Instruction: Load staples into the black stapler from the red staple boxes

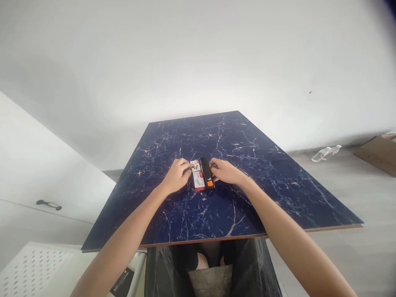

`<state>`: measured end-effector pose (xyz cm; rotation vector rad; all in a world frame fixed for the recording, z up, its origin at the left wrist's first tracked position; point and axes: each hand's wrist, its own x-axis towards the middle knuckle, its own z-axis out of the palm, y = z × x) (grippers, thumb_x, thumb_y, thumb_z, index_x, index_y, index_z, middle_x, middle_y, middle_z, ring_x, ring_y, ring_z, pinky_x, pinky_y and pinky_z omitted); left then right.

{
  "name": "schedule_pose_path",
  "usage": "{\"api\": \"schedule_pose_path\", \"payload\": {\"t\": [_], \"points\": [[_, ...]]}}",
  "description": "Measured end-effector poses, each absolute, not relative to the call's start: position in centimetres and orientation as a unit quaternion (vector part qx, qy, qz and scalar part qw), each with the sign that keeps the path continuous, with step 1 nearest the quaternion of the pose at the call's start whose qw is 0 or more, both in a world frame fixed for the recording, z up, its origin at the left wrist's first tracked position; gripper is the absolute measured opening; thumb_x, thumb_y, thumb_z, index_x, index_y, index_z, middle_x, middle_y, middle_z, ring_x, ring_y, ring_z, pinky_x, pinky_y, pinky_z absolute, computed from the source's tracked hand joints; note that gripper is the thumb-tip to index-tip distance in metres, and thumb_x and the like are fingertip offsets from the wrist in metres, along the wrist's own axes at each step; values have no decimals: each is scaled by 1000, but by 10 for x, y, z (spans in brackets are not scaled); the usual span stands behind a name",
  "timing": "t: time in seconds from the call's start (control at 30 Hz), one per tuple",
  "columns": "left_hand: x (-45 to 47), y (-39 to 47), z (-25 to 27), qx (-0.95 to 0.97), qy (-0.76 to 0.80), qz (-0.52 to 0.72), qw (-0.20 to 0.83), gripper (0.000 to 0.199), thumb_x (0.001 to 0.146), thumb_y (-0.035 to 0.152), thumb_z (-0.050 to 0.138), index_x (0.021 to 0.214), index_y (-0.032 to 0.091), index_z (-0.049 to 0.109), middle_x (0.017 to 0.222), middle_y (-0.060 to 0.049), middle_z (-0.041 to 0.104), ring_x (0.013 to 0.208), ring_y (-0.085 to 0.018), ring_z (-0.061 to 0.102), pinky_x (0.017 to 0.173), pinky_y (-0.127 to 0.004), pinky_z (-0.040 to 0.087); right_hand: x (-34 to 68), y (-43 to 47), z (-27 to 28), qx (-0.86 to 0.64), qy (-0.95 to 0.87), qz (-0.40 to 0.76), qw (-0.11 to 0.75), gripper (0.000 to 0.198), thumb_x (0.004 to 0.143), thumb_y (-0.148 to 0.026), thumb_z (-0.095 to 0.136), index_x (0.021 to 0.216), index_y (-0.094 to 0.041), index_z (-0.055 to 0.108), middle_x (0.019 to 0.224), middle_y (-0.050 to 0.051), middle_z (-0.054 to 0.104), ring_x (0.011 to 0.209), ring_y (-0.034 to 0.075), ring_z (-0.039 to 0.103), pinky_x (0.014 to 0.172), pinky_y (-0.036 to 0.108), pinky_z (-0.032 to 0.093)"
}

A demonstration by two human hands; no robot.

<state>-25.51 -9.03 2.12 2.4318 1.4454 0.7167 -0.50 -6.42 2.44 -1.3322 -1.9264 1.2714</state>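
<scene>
On the blue marbled table, a small red and white box (199,182) lies beside a black stapler (206,170) with an orange part at its near end. Another white and red piece (194,165), perhaps a second box or the box's upper part, is just beyond. My left hand (178,175) has its fingers bent against the left side of the boxes, thumb and forefinger at the upper one. Curled at the stapler's right side, my right hand (224,170) touches it with its fingertips. The undersides of both hands' fingers are partly hidden.
The blue table (192,222) reaches to the white wall (198,62). Left stands a white cabinet with a dark handle (48,204), and a white perforated surface (37,264) is below it. On the floor at right are plastic bottles (324,153) and a cardboard box (379,152).
</scene>
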Motion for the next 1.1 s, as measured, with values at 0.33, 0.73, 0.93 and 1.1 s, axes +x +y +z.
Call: {"api": "schedule_pose_path", "payload": {"t": [0.33, 0.73, 0.93, 1.1], "points": [[-262, -95, 28, 830, 471, 154, 256, 122, 64, 70, 80, 161, 31, 19, 160, -14, 32, 145, -43, 30, 113, -61, 33, -5, -69, 31, -472, -671, 515, 250, 31, 99, -51, 45, 99, -21, 56, 99, 9, 72, 82, 22, 72, 66, 34, 63], [-203, -59, 14, 870, 424, 161, 192, 125, 64, 68, 79, 162, 23, 16, 160, -16, 34, 145, -41, 32, 116, -55, 31, 39, -97, 27, -565, -719, 266, 303, 51, 97, -52, 51, 134, -17, 57, 137, 16, 60, 108, 26, 67, 97, 39, 49], [-82, 10, 13, 896, 384, 145, 169, 130, 58, 74, 77, 161, 20, 19, 156, -20, 39, 141, -46, 36, 112, -55, 32, 117, -79, 23, -677, -658, 161, 288, 36, 91, -37, 59, 123, -20, 61, 112, 10, 71, 99, 26, 67, 84, 33, 48], [-8, 51, 13, 902, 378, 123, 172, 137, 54, 77, 76, 161, 16, 16, 157, -24, 36, 143, -48, 33, 112, -57, 30, 168, -51, 20, -720, -630, 95, 276, 29, 91, -35, 56, 114, -19, 64, 103, 9, 72, 96, 26, 66, 82, 32, 47]]}}
